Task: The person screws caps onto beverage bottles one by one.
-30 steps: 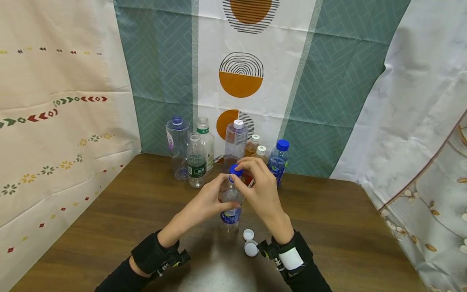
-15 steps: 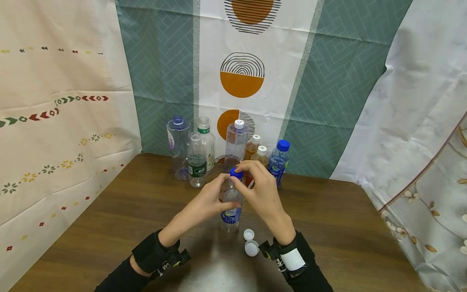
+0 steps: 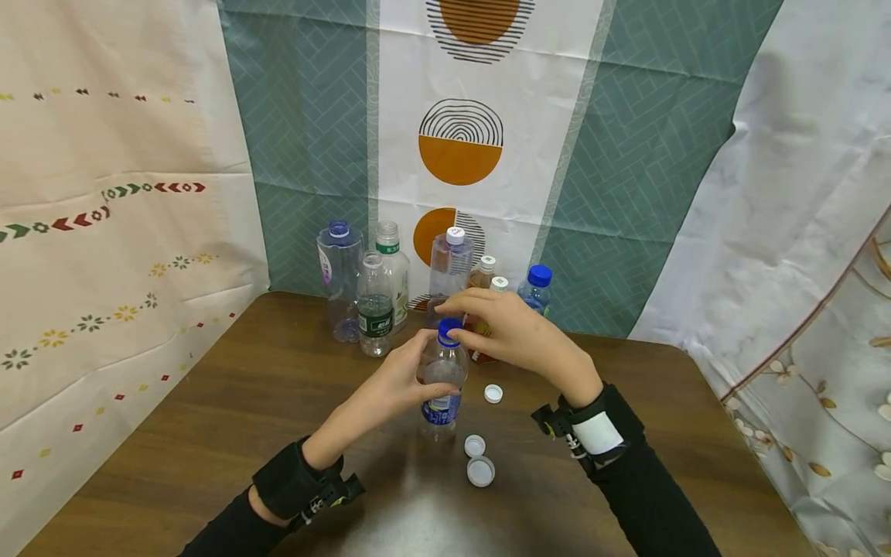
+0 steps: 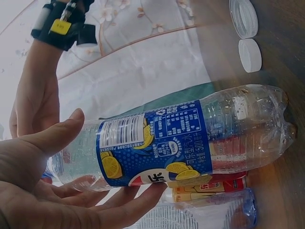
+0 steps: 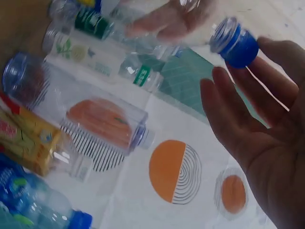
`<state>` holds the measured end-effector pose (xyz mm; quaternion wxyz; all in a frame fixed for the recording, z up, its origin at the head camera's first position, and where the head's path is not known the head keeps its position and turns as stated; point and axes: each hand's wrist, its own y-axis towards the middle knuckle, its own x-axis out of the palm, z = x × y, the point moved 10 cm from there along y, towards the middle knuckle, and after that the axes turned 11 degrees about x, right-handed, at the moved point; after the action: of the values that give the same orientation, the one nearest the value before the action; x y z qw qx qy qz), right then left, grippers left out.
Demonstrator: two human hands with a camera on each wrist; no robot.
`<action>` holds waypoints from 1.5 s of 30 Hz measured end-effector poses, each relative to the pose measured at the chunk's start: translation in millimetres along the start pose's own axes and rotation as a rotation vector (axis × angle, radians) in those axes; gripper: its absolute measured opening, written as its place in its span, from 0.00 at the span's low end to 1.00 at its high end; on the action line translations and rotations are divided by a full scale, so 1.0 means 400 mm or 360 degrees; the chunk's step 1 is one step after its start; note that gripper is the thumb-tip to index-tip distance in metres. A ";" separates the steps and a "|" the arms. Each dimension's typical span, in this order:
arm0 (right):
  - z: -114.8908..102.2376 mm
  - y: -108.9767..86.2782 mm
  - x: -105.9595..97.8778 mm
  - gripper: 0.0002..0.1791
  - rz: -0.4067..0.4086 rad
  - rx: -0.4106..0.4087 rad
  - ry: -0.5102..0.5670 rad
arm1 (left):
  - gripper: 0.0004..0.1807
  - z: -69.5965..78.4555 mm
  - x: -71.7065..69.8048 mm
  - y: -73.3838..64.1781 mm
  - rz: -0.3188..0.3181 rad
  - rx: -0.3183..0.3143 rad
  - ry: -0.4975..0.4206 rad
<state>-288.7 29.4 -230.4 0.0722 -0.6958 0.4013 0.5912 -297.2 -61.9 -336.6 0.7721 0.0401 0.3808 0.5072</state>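
A clear soda bottle (image 3: 445, 367) stands on the table, with a blue lemon-patterned label (image 4: 155, 148) and a blue cap (image 3: 449, 331) at its neck. My left hand (image 3: 400, 375) grips the body, thumb at the front and fingers curled round behind, as the left wrist view shows. My right hand (image 3: 511, 329) is at the cap. In the right wrist view the thumb is right at the edge of the blue cap (image 5: 242, 49), while the other fingers spread out fairly straight beside it.
Three loose white caps lie near the bottle, one (image 3: 493, 394) beside it and two (image 3: 475, 445) in front. Behind stand several bottles: a green-labelled one (image 3: 376, 317), a tall clear one (image 3: 451, 267) and a blue-capped one (image 3: 536, 288). Patterned cloth (image 3: 313, 116) hangs behind the table.
My right hand and forearm have swung to the right and its fingers have spread from their pinch on the cap, bringing a third white cap into view. The left hand holds still.
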 end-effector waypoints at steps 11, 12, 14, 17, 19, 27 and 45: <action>-0.024 0.034 0.004 0.14 -0.0305 -0.0129 -0.0085 | 0.38 -0.007 0.004 -0.004 -0.0017 -0.0025 -0.0034; -0.025 0.036 0.003 0.14 -0.0306 -0.0134 -0.0074 | 0.38 -0.007 0.004 -0.003 -0.0017 -0.0023 -0.0032; -0.027 0.037 0.003 0.14 -0.0316 -0.0133 -0.0065 | 0.38 -0.007 0.003 -0.003 -0.0019 -0.0027 -0.0035; -0.028 0.037 0.004 0.15 -0.0332 -0.0133 -0.0073 | 0.38 -0.009 0.003 -0.003 -0.0023 -0.0046 -0.0044; -0.028 0.038 0.005 0.15 -0.0336 -0.0124 -0.0083 | 0.38 -0.010 0.003 -0.004 -0.0024 -0.0056 -0.0050; -0.024 0.047 0.006 0.14 -0.0270 0.0014 -0.0172 | 0.39 -0.009 0.004 -0.003 -0.0023 -0.0049 -0.0052; -0.050 0.042 0.017 0.19 -0.0434 -0.0135 -0.0299 | 0.40 -0.005 -0.001 -0.003 -0.0023 -0.0026 0.0020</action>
<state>-284.5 3.4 -224.3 0.1595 -0.6879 0.2692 0.6549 -297.7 -63.7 -338.4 0.7736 0.0280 0.3818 0.5050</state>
